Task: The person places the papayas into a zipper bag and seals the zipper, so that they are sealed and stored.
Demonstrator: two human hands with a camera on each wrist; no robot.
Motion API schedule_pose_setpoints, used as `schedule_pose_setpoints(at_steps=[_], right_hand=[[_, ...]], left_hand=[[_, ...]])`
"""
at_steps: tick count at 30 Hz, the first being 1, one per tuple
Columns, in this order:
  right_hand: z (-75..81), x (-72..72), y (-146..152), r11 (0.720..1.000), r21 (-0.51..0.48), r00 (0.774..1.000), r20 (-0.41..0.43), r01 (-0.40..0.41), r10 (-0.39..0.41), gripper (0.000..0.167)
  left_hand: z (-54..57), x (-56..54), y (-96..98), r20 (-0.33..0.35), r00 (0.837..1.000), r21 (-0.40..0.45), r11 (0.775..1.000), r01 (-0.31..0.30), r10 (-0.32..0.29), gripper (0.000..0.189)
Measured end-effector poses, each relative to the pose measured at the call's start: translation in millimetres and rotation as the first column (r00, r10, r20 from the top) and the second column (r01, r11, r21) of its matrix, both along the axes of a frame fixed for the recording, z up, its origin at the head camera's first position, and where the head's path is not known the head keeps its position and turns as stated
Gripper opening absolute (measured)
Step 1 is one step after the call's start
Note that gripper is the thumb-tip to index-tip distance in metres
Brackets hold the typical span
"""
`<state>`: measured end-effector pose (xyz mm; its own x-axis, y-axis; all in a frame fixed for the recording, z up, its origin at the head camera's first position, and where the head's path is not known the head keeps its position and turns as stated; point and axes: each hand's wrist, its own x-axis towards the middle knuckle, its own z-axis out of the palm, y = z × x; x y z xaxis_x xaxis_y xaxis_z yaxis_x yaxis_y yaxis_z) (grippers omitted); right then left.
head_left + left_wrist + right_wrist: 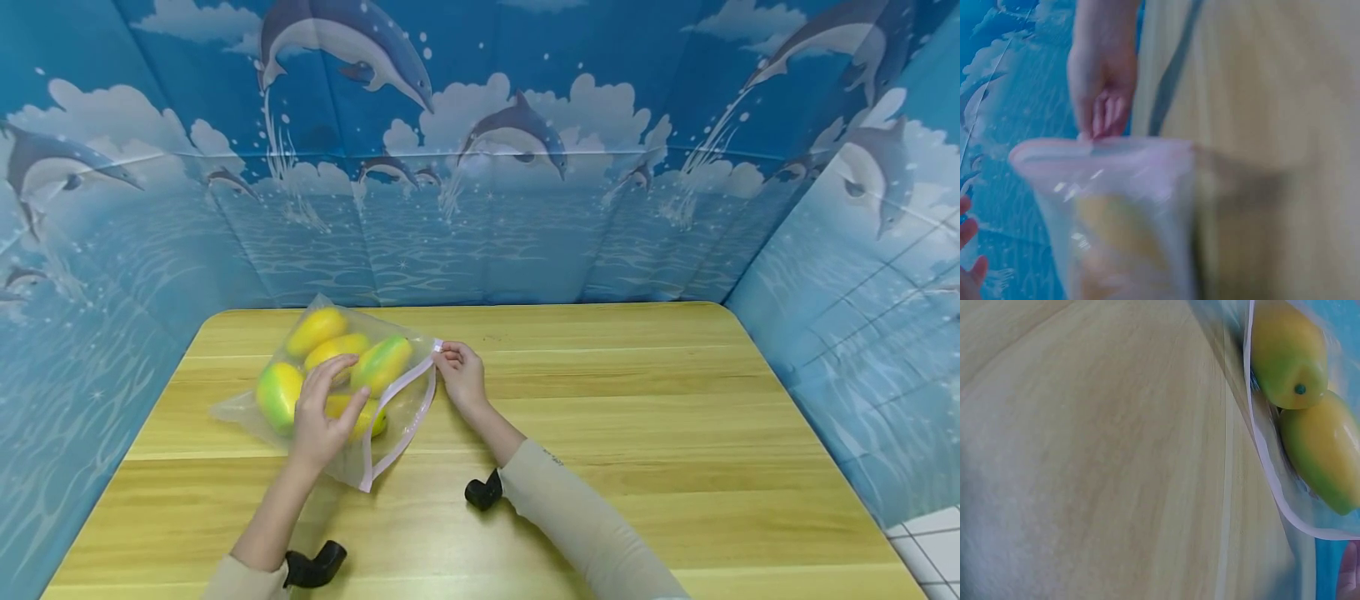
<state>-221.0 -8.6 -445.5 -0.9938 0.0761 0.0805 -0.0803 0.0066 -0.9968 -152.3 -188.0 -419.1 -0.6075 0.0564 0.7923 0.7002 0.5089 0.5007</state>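
A clear zip bag (402,442) with a lilac seal strip lies on the table, its mouth gaping toward the right. Inside are several yellow-green mangoes (279,396). At the mouth's far corner, my right hand (462,379) pinches the strip between thumb and fingers. My left hand (321,421) hovers over the near side of the bag, thumb and fingers spread, overlapping the mangoes in the head view. Two mangoes (1291,356) show through the mouth in the right wrist view. The left wrist view catches only left fingertips (967,231) at its edge.
The wooden table (637,417) extends right of the bag. A dolphin-print curtain (510,233) hangs behind it and along both sides. Black curved wrist pieces (317,565) stick out from both sleeves. White floor tiles (930,542) show at the lower right.
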Motion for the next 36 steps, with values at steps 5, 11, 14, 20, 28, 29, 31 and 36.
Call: schedule_pose_setpoints(at_steps=[5,11,14,20,28,29,31,36], right_hand=[[1.0,0.2,0,1.0,0.009,1.0,0.002,-0.001,0.001,0.021],[-11.5,-9.4,1,1.0,-0.003,1.0,0.011,-0.012,0.012,0.022],[-22.4,-16.8,1,1.0,-0.008,1.0,0.015,-0.011,0.011,0.022],[-30.7,-21.7,1,1.0,0.01,1.0,0.006,-0.005,0.005,0.022],[-31.1,-22.6,1,0.999,0.025,0.999,-0.031,-0.02,0.021,0.02],[-31.1,-23.0,1,0.999,0.028,0.999,-0.031,-0.022,0.023,0.02],[-31.0,-23.1,2,0.999,0.031,0.999,-0.03,-0.024,0.025,0.02],[-31.1,-23.4,2,0.999,0.036,0.999,-0.022,-0.031,0.032,0.021]], left_hand=[[13.4,-33.4,-21.1,0.297,0.955,-0.272,0.959,0.074,0.011,0.042],[28.6,-71.6,-21.7,0.486,0.871,-0.461,0.868,0.184,0.073,0.046],[30.0,-87.9,-16.6,0.519,0.848,-0.54,0.81,0.228,0.108,0.047],[26.4,-112.3,-0.2,0.525,0.843,-0.636,0.711,0.299,0.115,0.046],[18.8,-126.9,20.5,0.561,0.825,-0.63,0.684,0.368,0.072,0.038],[17.3,-127.8,22.6,0.561,0.825,-0.63,0.681,0.373,0.066,0.037],[14.4,-128.8,26.7,0.562,0.825,-0.631,0.678,0.378,0.062,0.035],[8.1,-128.2,33.1,0.596,0.802,-0.588,0.701,0.402,0.04,0.029]])
